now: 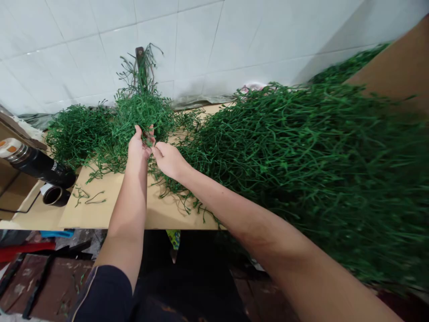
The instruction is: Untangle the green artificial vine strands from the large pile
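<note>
My left hand [141, 144] is turned palm up, with thumb and fingers curled around thin green stems. They look like branching artificial plant stems. Against its fingertips, my right hand [168, 160] is closed in a pinch on a green stem; its fingers partly hide the end. Just beyond both hands stands a bushy bunch of green stems [142, 109], gathered around an upright brown post [140, 60] with some strands hanging from its top. A smaller heap of stems [80, 132] lies to the left. The large pile of stems [284, 147] spreads across the right side.
Beneath everything is a tan board tabletop [167, 214], its front edge close to my body. A dark vacuum flask [40, 163] and a black cup [56, 196] are at the left. Loose stem pieces [89, 197] lie nearby. A white tiled wall [197, 44] closes off the back.
</note>
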Motion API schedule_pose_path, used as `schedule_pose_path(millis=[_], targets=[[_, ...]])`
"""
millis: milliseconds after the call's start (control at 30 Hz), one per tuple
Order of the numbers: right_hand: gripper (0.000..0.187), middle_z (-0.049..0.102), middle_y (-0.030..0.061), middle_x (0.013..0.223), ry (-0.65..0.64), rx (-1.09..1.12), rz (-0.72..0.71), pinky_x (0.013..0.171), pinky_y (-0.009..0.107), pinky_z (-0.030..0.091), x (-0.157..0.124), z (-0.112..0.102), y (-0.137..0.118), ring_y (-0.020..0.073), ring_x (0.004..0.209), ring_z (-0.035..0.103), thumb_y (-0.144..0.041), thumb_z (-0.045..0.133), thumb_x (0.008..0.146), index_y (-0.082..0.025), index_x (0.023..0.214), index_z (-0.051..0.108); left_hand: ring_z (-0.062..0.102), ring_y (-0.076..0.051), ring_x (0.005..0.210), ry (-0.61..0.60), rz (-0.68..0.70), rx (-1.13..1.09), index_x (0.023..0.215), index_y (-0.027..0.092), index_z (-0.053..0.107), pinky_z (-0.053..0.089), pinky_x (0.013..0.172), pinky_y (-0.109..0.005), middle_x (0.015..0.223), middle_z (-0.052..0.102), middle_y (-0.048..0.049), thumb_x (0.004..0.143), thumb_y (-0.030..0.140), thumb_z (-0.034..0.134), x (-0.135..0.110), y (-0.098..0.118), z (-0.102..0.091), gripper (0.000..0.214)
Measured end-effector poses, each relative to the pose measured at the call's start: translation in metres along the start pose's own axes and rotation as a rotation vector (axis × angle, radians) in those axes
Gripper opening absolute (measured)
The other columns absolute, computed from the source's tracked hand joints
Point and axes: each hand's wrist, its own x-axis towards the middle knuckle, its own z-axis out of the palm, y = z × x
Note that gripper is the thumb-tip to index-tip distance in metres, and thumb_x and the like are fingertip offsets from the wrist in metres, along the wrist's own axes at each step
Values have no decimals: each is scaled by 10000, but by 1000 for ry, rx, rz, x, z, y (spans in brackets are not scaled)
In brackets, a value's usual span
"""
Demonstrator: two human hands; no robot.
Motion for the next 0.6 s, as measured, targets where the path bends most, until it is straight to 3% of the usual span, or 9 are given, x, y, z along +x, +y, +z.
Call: schedule_pose_path(millis=[200,433,600], targets=[[277,332,-27,585,8,101,-33,593,245,241,-17,-7,6,111,577,316,-212,346,885,-205,624,254,507,-52,445,89,1,-187,885,130,584,355,433,-157,562,607,5,904,417,417,5,16,2,333],[273,325,-32,574,-16,180,-20,589,244,239,-32,-8,0,103,571,316,-214,343,880,-199,620,259,427,-16,373,23,-57,-193,735,123,552,292,370,-134,494,531,23,906,436,395,15,21,0,390],[259,320,-34,562,-46,234,-61,557,245,246,-52,-12,1,99,539,308,-262,326,882,-203,637,270,317,-11,301,93,-7,-260,625,166,437,217,324,-148,411,443,64,927,425,341,22,29,-7,409]])
